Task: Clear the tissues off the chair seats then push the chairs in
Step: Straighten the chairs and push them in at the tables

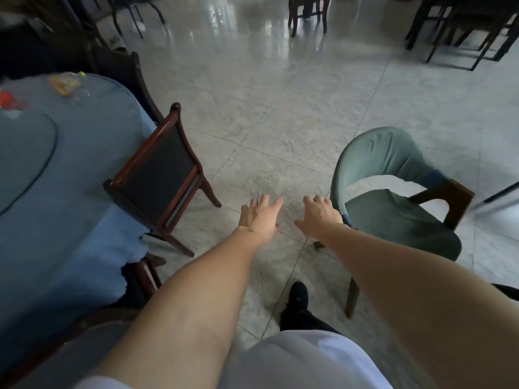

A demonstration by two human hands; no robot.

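The green chair (393, 197) sits just right of the right hand (318, 216), whose loosely curled fingers touch its back edge. The left hand (259, 216) hovers beside it, fingers spread, holding nothing. Left of those fingers, a brown chair (160, 175) is tucked against the blue table (56, 169); no writing can be read.

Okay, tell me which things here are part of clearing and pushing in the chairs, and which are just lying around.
Part of the job:
green chair, standing away from the table
dark wooden chair, at the table edge
left hand and right hand, both holding nothing

Just lying about:
orange packet on the blue table
red item
distant chairs
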